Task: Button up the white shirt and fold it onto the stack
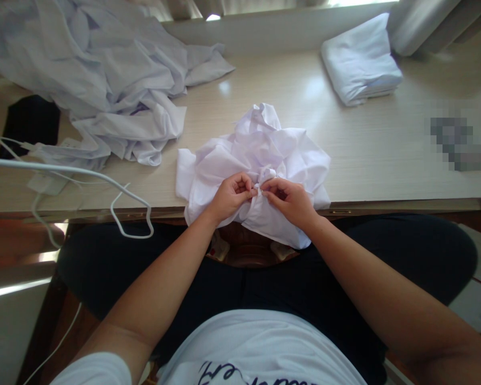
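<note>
White cloth overhanging table edge, fingers pinching

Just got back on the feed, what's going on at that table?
A seated person's left hand and right hand are close together, pinching a bunched white cloth at the near edge of the table. Part of it extends past that edge. A loose white heap lies at the far left, a folded white bundle toward the far right.

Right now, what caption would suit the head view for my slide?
Left hand and right hand pinch bunched white cloth near the edge of a table.
</note>
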`<action>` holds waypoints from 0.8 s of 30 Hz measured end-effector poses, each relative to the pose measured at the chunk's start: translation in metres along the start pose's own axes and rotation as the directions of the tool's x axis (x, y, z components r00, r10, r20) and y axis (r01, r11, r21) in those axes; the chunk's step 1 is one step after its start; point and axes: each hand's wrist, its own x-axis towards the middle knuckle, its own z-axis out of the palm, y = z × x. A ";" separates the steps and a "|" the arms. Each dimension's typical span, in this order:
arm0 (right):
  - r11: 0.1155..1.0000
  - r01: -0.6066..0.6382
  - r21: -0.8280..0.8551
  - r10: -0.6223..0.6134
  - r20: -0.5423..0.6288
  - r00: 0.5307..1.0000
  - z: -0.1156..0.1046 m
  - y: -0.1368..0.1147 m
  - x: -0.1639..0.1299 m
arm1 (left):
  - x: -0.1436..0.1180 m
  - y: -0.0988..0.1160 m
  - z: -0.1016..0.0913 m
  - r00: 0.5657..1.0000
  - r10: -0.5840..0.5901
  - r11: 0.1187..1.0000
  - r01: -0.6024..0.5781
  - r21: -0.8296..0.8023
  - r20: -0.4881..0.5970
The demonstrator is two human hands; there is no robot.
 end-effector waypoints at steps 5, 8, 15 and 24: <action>1.000 0.007 -0.003 -0.007 0.009 1.000 -0.001 0.000 0.000 | 0.000 0.000 0.000 1.000 0.000 1.000 0.000 0.018 0.000; 1.000 0.008 -0.010 -0.007 0.010 1.000 -0.001 -0.001 0.000 | 0.000 0.000 0.000 1.000 -0.003 1.000 0.003 0.012 0.005; 1.000 0.006 -0.017 -0.006 0.010 1.000 -0.002 -0.001 0.000 | -0.001 0.002 0.001 1.000 0.006 1.000 -0.006 0.012 0.014; 1.000 0.009 -0.027 -0.009 0.006 1.000 -0.001 -0.001 0.000 | -0.001 0.001 0.002 1.000 0.001 1.000 -0.001 0.016 0.012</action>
